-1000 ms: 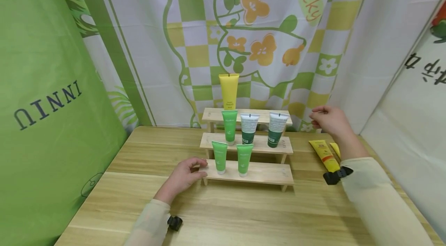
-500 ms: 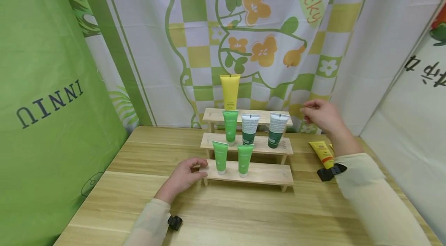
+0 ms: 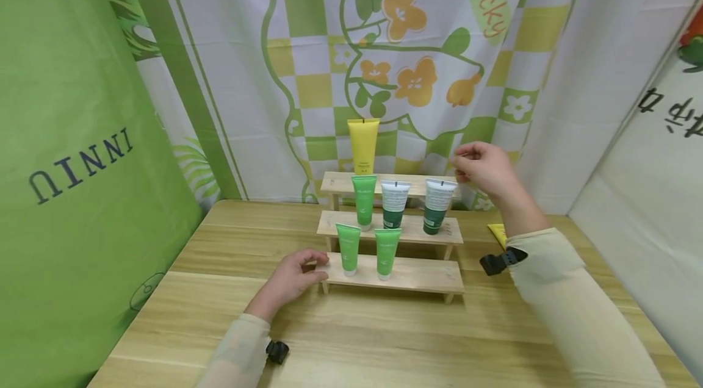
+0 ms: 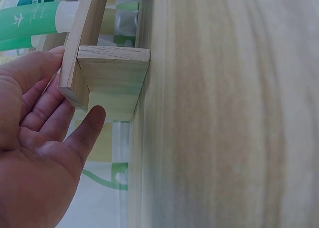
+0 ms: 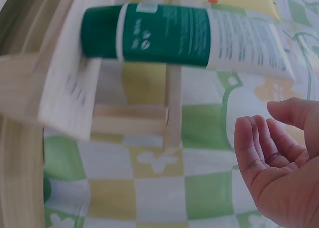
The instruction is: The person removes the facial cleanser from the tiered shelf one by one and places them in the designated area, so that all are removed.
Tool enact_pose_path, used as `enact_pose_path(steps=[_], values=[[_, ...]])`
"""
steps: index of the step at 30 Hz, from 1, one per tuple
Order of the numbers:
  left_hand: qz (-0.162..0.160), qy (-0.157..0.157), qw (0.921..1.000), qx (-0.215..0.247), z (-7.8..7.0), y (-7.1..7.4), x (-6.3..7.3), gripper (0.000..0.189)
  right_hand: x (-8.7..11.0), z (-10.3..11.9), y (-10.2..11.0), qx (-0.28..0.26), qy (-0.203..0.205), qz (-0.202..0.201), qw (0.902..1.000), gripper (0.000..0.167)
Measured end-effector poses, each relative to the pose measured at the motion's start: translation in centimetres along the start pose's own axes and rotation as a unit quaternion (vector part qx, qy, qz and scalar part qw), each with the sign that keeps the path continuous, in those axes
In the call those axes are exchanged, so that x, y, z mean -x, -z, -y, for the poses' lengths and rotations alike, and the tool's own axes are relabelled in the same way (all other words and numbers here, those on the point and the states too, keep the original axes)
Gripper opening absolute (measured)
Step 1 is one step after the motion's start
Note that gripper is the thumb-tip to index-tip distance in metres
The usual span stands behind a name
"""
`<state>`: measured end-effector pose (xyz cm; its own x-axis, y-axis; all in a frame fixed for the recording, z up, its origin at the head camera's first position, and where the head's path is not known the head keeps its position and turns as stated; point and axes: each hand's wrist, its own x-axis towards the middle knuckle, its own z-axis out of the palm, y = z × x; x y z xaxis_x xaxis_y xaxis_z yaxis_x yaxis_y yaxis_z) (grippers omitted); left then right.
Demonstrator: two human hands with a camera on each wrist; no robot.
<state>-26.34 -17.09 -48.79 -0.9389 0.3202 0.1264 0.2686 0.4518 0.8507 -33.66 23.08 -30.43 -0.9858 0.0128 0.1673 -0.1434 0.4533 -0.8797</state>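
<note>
My left hand (image 3: 293, 278) holds the left end of the bottom step of a three-tier wooden display stand (image 3: 423, 275). In the left wrist view, one fingertip lies at the board's upper edge and another digit sits below its end. Two green tubes (image 3: 349, 249) stand on that step. On the middle step are a green tube (image 3: 364, 202) and two white-and-green tubes (image 3: 439, 205); a yellow tube (image 3: 363, 145) stands on top. My right hand (image 3: 486, 171), holding nothing, hovers beside the right white-and-green tube, fingers loosely bent and thumb apart.
A yellow tube (image 3: 497, 233) lies on the wooden table (image 3: 384, 339) at right, mostly hidden by my right forearm. Behind the stand hangs a checked, flowered curtain (image 3: 307, 71). A green cloth (image 3: 66, 223) hangs at the left and a white one (image 3: 648, 180) at the right.
My right hand has moved left and slightly up, away from above the lying yellow tubes and towards the stand. The forearm now covers more of them. My left hand keeps its place.
</note>
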Motion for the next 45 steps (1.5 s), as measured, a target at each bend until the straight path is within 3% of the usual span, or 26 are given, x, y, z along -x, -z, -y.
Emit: enact_pose_path(steps=[24,45], values=[[0.002,0.000,1.0000,-0.002,-0.3,0.0,0.1,0.024,-0.3,3.9,-2.7,0.018,0.032,0.041,0.9985,0.036],[0.009,-0.003,1.0000,-0.002,-0.1,0.1,0.1,0.027,-1.4,6.1,-5.2,-0.013,0.047,0.063,0.9968,0.033]])
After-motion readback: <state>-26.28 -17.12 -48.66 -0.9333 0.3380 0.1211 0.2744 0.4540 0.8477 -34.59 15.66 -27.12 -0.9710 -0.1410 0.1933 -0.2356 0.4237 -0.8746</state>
